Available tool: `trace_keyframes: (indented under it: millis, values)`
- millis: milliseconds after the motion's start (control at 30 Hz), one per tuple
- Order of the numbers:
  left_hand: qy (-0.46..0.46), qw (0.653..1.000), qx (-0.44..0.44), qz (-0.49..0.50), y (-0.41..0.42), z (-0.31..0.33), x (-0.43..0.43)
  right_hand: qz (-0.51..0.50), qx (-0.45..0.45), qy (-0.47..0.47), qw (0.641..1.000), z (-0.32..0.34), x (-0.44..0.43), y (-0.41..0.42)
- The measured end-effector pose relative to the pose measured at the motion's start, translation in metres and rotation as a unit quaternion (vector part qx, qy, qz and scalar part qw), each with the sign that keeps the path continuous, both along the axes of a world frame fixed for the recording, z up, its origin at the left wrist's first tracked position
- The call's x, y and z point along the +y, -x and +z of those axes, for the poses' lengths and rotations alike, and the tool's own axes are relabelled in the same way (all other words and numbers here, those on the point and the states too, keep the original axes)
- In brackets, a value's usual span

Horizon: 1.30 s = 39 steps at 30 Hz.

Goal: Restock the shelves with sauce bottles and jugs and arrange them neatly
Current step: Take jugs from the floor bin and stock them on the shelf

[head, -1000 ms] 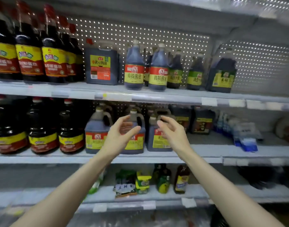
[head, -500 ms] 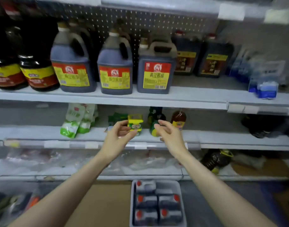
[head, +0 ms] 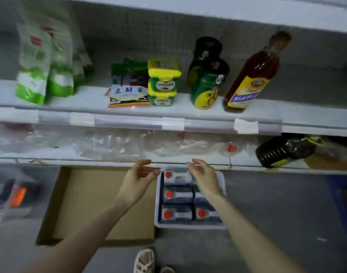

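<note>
A white crate [head: 157,208] on the floor holds several dark sauce jugs with red caps [head: 177,195], lying packed side by side. My left hand [head: 137,183] hovers at the crate's left edge, fingers relaxed, holding nothing. My right hand [head: 205,177] hangs over the crate's far right jugs, fingers loosely curved, also empty. Both hands are above the jugs and touch none of them. A brown sauce bottle [head: 249,75] and two green bottles [head: 207,81] stand on the shelf above.
The shelf [head: 188,112] carries green pouches [head: 40,62], a flat sauce packet [head: 127,95] and stacked yellow-lidded tubs [head: 163,81]. The lowest shelf holds clear plastic wrap [head: 129,146] and a dark jug lying on its side [head: 284,150]. A flat cardboard sheet [head: 90,203] lies left of the crate.
My view has dropped from the upper jug shelves to the floor. Both hands have lowered with it and now hover over the crate of jugs, still empty.
</note>
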<state>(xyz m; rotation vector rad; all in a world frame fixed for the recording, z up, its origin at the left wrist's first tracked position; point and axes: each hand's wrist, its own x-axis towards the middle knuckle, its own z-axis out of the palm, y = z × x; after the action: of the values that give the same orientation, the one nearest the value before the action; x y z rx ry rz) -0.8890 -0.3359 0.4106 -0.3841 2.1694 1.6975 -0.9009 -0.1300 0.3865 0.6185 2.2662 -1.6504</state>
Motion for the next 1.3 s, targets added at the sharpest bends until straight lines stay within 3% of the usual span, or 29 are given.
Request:
trace_keyframes:
  millis: [300,633,900,1100,1300]
  values:
    - [0.022,0.997,-0.078,0.011,0.016,-0.173,0.024,-0.012,-0.063,-0.025,0.998,-0.188,0.03,0.019]
    - [0.031,0.993,-0.099,0.053,0.037,-0.352,0.054,0.102,0.008,-0.087,0.991,-0.365,0.062,0.05]
    - [0.023,0.992,-0.11,0.065,0.039,-0.407,0.057,0.176,0.145,-0.178,0.957,-0.414,0.065,0.063]
    - [0.017,0.992,-0.1,0.074,0.042,-0.409,0.05,0.184,0.048,-0.085,0.978,-0.403,0.062,0.076]
    - [0.004,0.993,-0.091,0.073,0.036,-0.376,0.039,0.178,0.046,-0.092,0.979,-0.375,0.042,0.07]
